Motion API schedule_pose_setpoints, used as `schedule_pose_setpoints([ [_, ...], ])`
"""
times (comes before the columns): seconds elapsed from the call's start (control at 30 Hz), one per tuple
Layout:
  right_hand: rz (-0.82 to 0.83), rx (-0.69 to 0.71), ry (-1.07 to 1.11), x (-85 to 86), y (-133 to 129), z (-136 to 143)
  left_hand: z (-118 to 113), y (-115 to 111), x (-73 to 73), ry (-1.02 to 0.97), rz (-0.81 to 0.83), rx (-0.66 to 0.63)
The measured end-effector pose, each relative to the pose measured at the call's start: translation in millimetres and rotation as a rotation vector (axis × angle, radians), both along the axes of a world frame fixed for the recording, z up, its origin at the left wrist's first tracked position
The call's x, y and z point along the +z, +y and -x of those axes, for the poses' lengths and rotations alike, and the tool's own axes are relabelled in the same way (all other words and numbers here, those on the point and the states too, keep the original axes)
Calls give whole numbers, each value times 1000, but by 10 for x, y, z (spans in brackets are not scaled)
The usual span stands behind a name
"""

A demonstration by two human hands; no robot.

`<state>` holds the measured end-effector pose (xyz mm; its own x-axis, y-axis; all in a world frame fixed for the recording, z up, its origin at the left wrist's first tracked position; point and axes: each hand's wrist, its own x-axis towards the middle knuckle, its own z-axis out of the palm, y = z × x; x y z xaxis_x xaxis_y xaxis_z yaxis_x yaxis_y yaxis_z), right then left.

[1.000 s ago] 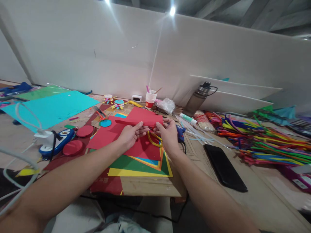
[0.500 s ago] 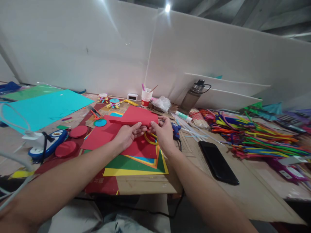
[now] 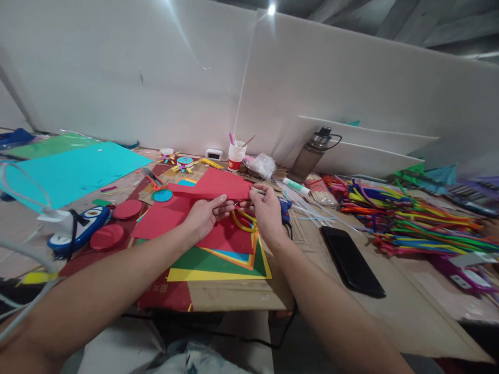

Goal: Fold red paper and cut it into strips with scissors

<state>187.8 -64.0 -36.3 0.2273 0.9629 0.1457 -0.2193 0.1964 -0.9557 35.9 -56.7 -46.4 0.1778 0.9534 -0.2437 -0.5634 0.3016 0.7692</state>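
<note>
My left hand (image 3: pixel 206 214) pinches the lower edge of a red sheet of paper (image 3: pixel 224 183) between thumb and fingers. My right hand (image 3: pixel 266 208) grips the same sheet at its right end, thumb on top; a thin pale thing beside its fingertips is too small to name. A strip along the sheet's front is folded up. Beneath both hands lies another red sheet (image 3: pixel 230 241) on a stack with green paper (image 3: pixel 187 262). Between the hands, yellow loops (image 3: pixel 245 222) that look like scissors handles show below the held sheet.
To the right are a black phone (image 3: pixel 353 262), a blue glue gun (image 3: pixel 286 209) and bundled pipe cleaners (image 3: pixel 421 218). Behind stand a paper cup (image 3: pixel 236 156) and a bottle (image 3: pixel 311 156). A box cutter (image 3: pixel 153 178), red discs (image 3: pixel 107 237) and a blue power strip (image 3: pixel 83 228) lie left.
The red sheet stays in both hands with hardly any shift. My right fingers have slid slightly along its right end, and the whole view has drifted a little.
</note>
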Motion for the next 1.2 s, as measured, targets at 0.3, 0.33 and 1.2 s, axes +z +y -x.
schedule_pose_setpoints([
  [0.3, 94, 168, -133, -49, -16, 49, 14, -5, 15, 17, -5, 17],
  [0.33, 89, 160, -172, -60, -18, 67, 12, -10, 8, 30, -13, 6],
  [1.2, 133, 143, -53, -76, 6, 35, -11, -87, 52, 79, -50, -19],
])
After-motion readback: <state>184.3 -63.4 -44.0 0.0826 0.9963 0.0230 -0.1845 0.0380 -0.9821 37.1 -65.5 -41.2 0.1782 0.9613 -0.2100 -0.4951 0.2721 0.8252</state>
